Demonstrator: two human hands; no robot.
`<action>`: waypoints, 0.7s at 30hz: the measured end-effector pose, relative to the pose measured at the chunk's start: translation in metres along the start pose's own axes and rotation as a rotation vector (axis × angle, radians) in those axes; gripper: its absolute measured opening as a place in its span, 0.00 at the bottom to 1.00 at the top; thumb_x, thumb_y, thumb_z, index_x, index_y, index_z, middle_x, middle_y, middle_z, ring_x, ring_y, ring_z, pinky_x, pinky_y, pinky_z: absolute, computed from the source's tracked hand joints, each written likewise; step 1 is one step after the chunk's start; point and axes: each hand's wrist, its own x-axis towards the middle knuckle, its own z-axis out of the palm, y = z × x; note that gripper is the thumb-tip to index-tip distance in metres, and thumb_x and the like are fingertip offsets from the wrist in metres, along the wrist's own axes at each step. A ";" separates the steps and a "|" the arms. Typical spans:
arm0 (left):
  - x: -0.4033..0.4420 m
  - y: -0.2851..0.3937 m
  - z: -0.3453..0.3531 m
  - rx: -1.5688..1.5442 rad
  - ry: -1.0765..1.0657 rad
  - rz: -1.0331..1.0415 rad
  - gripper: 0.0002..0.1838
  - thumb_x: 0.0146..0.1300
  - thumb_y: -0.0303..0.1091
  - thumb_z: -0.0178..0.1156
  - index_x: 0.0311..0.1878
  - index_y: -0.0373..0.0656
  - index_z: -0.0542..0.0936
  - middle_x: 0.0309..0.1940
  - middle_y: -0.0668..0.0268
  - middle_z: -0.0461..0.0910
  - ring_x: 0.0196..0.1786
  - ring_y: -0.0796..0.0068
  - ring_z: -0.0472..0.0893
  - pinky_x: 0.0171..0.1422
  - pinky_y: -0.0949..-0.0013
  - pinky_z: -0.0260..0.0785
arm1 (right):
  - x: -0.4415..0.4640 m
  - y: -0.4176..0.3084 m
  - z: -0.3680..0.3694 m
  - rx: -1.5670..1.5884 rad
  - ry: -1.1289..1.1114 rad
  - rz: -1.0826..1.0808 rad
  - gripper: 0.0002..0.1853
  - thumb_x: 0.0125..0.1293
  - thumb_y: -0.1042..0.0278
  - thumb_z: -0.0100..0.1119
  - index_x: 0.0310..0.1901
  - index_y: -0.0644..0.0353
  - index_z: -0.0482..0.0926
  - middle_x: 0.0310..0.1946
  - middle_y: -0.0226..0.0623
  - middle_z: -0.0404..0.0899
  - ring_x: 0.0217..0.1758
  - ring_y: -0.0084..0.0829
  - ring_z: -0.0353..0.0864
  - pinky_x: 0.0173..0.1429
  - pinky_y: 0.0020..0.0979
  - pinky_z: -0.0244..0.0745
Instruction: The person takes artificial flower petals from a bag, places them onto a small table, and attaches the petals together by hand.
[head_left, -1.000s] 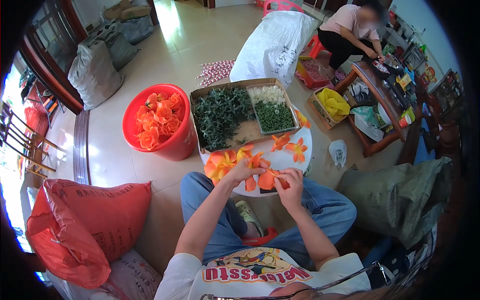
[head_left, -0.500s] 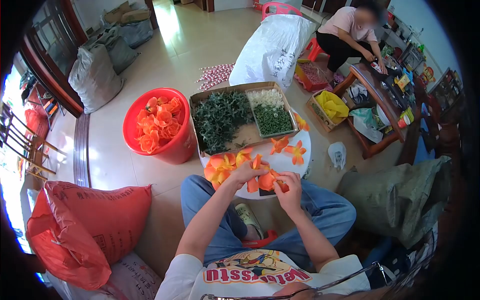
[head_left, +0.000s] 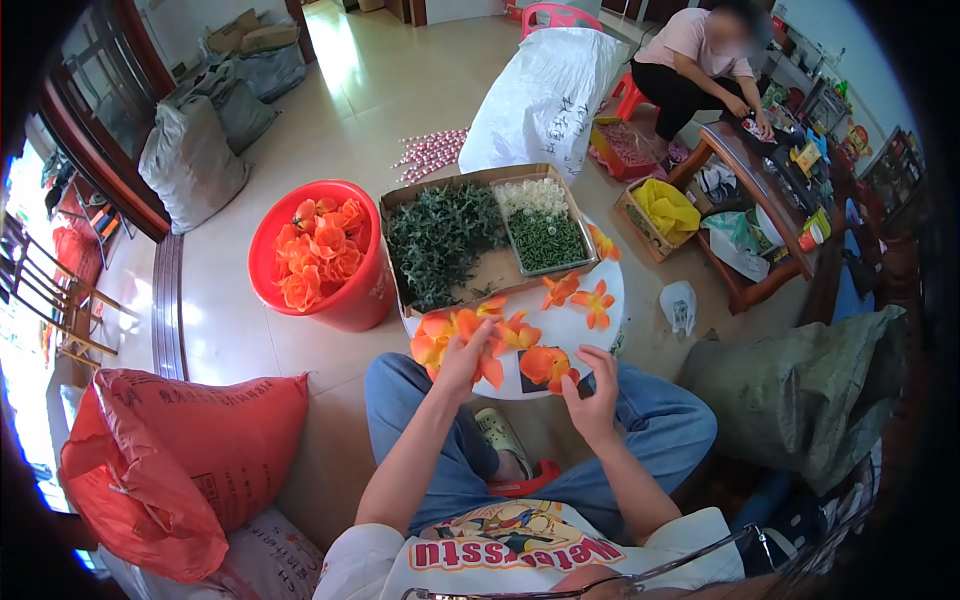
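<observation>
Orange and yellow artificial petals [head_left: 432, 340] are heaped at the left front of a round white table [head_left: 612, 300]. Over that heap my left hand [head_left: 462, 362] stretches out its fingers, touching or just above the petals; whether any petal is caught beneath them is hidden. An orange artificial flower [head_left: 547, 366] lies at the table's front edge, on a small dark patch. Beside it, to the right, my right hand [head_left: 595, 393] has its fingers apart and holds nothing. Farther back lie separate orange petal pieces [head_left: 595, 303].
A cardboard box [head_left: 488, 285] holds green leaves [head_left: 440, 235] and a clear tray of green and white parts [head_left: 548, 240]. A red bucket [head_left: 262, 262] of orange flowers stands left. Sacks [head_left: 200, 430] flank me. Another person [head_left: 700, 70] sits at the back right.
My hands have drawn apart: the left went left over the petal heap, the right moved right, off the orange flower. That flower now lies uncovered on the table.
</observation>
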 end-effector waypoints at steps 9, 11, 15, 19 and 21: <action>-0.091 -0.019 0.026 -0.257 -0.055 -0.032 0.18 0.75 0.40 0.40 0.55 0.38 0.73 0.48 0.63 0.75 0.47 0.76 0.73 0.52 0.72 0.67 | -0.055 -0.051 0.007 0.524 -0.392 0.323 0.31 0.52 0.71 0.68 0.58 0.65 0.68 0.49 0.42 0.74 0.50 0.35 0.77 0.54 0.33 0.73; -0.103 -0.026 0.035 -0.218 -0.054 -0.057 0.18 0.75 0.40 0.40 0.55 0.39 0.73 0.53 0.61 0.74 0.55 0.74 0.73 0.60 0.69 0.66 | -0.057 -0.052 0.010 0.620 -0.418 0.438 0.31 0.55 0.70 0.66 0.60 0.65 0.66 0.50 0.40 0.75 0.51 0.30 0.76 0.54 0.31 0.73; -0.100 -0.037 0.036 0.005 -0.085 0.139 0.22 0.77 0.42 0.34 0.55 0.37 0.72 0.62 0.56 0.68 0.67 0.65 0.65 0.72 0.65 0.53 | -0.057 -0.043 0.013 0.873 -0.380 0.701 0.28 0.61 0.70 0.61 0.62 0.64 0.65 0.50 0.37 0.75 0.51 0.23 0.76 0.53 0.26 0.74; -0.098 -0.036 0.039 -0.037 -0.142 0.146 0.24 0.77 0.44 0.31 0.56 0.37 0.72 0.62 0.55 0.68 0.67 0.66 0.65 0.72 0.65 0.52 | -0.053 -0.037 0.004 1.031 -0.448 0.953 0.19 0.66 0.73 0.57 0.58 0.66 0.70 0.46 0.35 0.77 0.47 0.23 0.78 0.50 0.25 0.75; -0.100 -0.033 0.040 -0.013 -0.170 0.157 0.25 0.77 0.45 0.30 0.56 0.37 0.72 0.62 0.55 0.69 0.67 0.66 0.65 0.72 0.66 0.52 | -0.058 -0.026 0.005 1.047 -0.546 0.954 0.16 0.67 0.73 0.56 0.55 0.66 0.73 0.43 0.35 0.79 0.43 0.23 0.79 0.49 0.24 0.76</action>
